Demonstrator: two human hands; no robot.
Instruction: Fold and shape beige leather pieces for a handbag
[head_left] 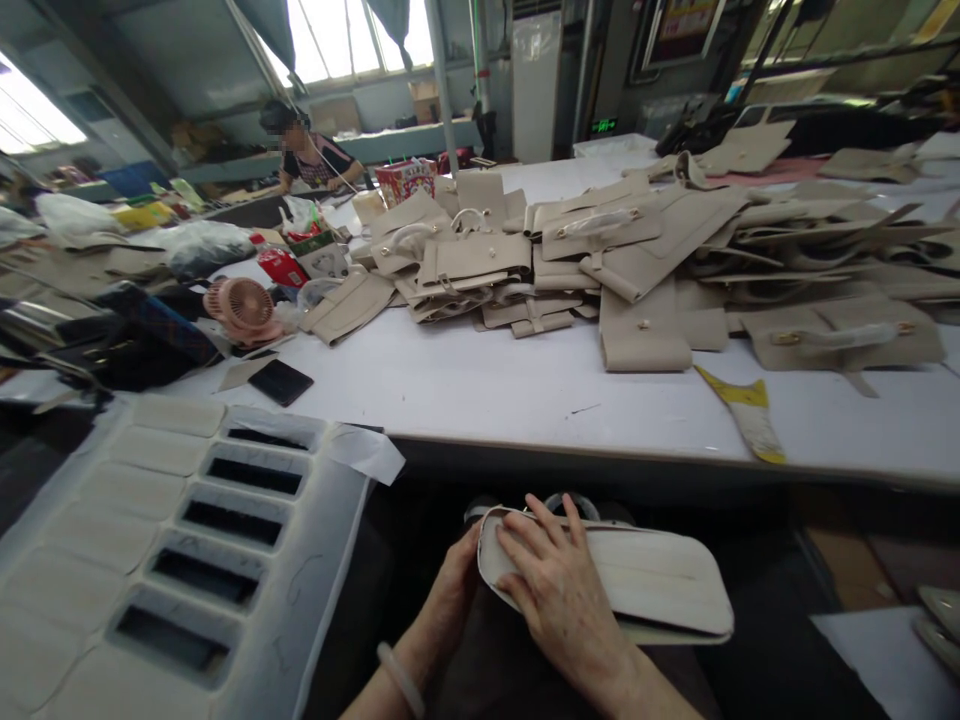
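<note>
A long pale panel with rounded ends, looking like a bag base, lies over my lap below the table edge. My left hand grips its left end from the side, most of its fingers hidden behind the rim. Across the panel's left part rests my right hand, fingers spread and pressed flat on the surface. A ring-like piece shows just behind the panel. A pale bracelet is on my left wrist.
The white table holds heaped beige bag pieces, a yellow-edged scrap, a phone and a pink fan. A slotted crate with pale panels stands left. A person sits farther back.
</note>
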